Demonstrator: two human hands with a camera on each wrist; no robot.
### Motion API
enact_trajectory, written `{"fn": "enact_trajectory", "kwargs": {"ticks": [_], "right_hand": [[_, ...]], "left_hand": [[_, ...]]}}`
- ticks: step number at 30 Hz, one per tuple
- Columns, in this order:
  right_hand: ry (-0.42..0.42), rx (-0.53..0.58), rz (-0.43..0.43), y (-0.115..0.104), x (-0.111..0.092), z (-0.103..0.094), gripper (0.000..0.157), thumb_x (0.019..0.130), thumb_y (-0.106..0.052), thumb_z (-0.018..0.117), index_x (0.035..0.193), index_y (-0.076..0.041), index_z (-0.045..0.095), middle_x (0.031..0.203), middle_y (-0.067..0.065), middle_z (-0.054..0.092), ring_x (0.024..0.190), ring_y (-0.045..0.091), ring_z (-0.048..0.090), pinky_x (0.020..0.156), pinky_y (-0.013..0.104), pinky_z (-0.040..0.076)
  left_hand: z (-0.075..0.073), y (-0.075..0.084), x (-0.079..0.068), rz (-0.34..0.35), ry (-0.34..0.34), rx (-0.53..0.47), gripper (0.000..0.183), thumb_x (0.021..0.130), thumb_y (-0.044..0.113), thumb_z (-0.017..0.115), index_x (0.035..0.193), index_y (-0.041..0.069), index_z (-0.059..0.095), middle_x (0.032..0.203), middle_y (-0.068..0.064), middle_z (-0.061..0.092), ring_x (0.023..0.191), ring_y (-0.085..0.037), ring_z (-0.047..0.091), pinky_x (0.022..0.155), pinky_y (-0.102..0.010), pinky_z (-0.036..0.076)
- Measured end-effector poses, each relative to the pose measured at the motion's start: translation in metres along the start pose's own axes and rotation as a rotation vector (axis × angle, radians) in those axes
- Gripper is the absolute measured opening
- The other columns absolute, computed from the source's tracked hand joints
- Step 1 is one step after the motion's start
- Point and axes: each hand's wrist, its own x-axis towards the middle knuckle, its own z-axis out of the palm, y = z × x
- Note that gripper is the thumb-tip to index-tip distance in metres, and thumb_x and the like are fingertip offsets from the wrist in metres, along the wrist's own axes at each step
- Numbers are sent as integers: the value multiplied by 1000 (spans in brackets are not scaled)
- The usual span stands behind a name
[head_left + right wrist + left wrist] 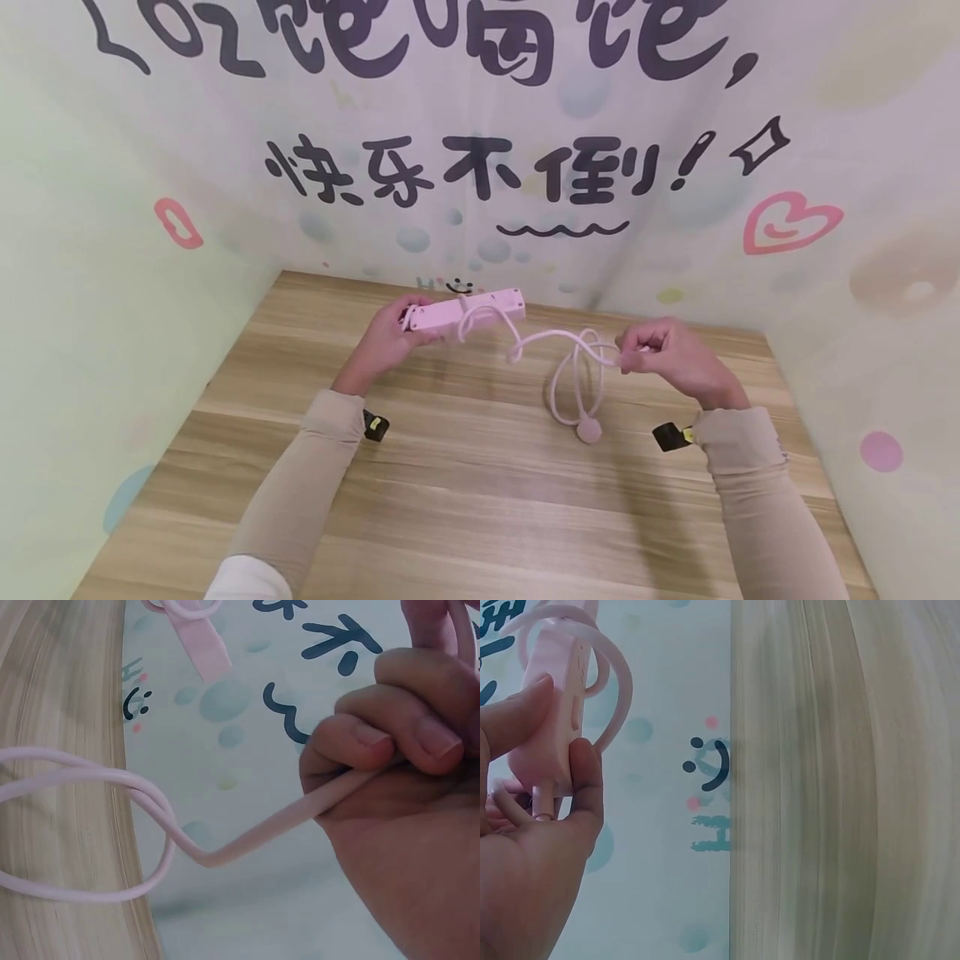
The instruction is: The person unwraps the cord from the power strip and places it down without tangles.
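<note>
A pink power strip [491, 308] is held up over the far part of the table. My left hand [390, 337] grips its near-left end, thumb on one face and fingers on the other, where the cord [543, 801] comes out. Part of the cord loops around the strip's body. In my right hand [671, 358] the same pink cord [277, 825] runs through curled fingers. Between the hands the cord sags in a wavy line, and further loops hang down to a round pink plug [589, 430] near the tabletop; whether it touches the wood I cannot tell.
The wood-grain table [480, 508] is bounded at the back by a printed backdrop [465, 242] with lettering and at both sides by pale panels. A small black camera [671, 436] sits on the right wrist, another [377, 425] on the left.
</note>
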Motion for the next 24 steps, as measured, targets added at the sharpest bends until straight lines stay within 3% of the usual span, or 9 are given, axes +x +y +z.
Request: {"fn": "enact_trajectory", "kwargs": {"ticks": [9, 14, 24], "right_hand": [[-10, -76, 97, 16, 3, -2, 14, 89, -6, 69, 76, -3, 64, 76, -10, 62, 78, 10, 56, 81, 27, 47], [26, -139, 167, 34, 7, -3, 17, 90, -13, 70, 78, -1, 64, 77, -8, 63, 82, 14, 58, 82, 29, 46], [117, -210, 264, 79, 12, -5, 21, 92, -25, 71, 78, -10, 66, 87, -3, 67, 90, 15, 56, 84, 33, 40]], "left_hand": [[-15, 1, 6, 4, 72, 18, 55, 91, 13, 76, 140, 9, 53, 140, -17, 57, 118, -33, 54, 103, -49, 46], [-20, 3, 7, 18, 83, -3, 55, 90, 13, 77, 139, 9, 53, 140, -17, 57, 118, -33, 53, 103, -49, 46], [-23, 8, 4, 42, 62, -56, 53, 90, 10, 76, 138, 8, 54, 138, -18, 56, 116, -33, 54, 101, -48, 49]]}}
